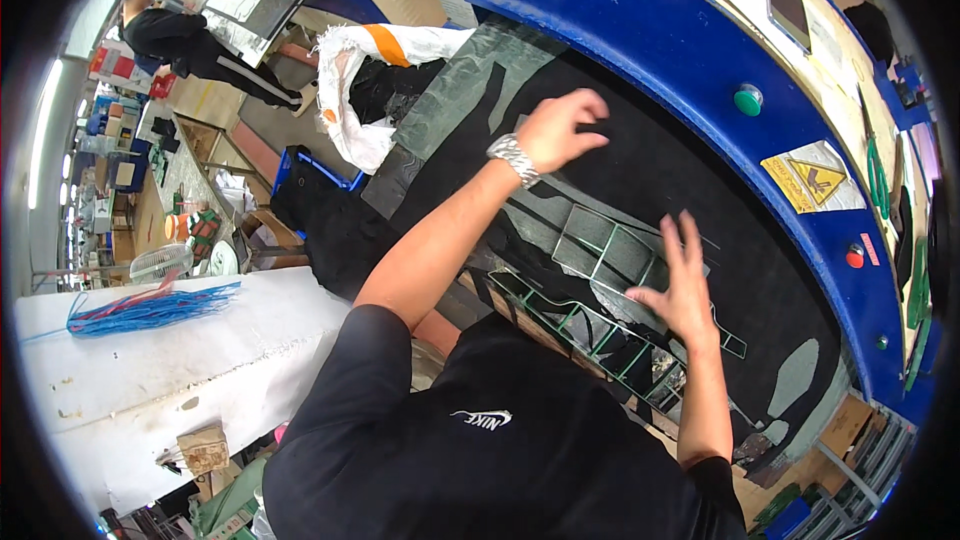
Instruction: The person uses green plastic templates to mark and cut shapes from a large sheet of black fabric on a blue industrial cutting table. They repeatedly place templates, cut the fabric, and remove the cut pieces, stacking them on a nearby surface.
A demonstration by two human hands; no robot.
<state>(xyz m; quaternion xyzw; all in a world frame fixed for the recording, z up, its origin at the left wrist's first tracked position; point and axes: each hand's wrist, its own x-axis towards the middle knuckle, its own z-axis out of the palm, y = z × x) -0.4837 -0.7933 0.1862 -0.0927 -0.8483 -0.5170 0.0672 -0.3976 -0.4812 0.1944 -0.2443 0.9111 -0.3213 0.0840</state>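
A thin, green-edged metal frame point(602, 258) with cross-ribs lies between the two hands, just left of the right hand point(685, 290) and nearer the body than the left hand point(560, 130). The right hand is spread wide, thumb out toward the frame, with nothing in its grasp; whether the thumb touches the metal is hard to tell from this angle. The left hand is half open, fingers loosely bent and thumb apart, and is empty too.

A long ladder-like frame point(598, 336) lies on the body side of the right hand. A careless nudge there could push it over the close-by table edge, and its thin rims might nick a fingertip if gripped blindly.

Beneath both hands spreads black sheet material point(660, 165); grey gaps show in it around the frames, so a frame set across a gap would likely meet no material there. The left hand's silver wristband point(513, 158) could snag the sheet if dragged low.

Beyond both hands curves a blue machine beam point(640, 35) with a green button point(748, 100) and a yellow warning sign point(815, 177). Fingers reaching under it might be crushed if it came down.
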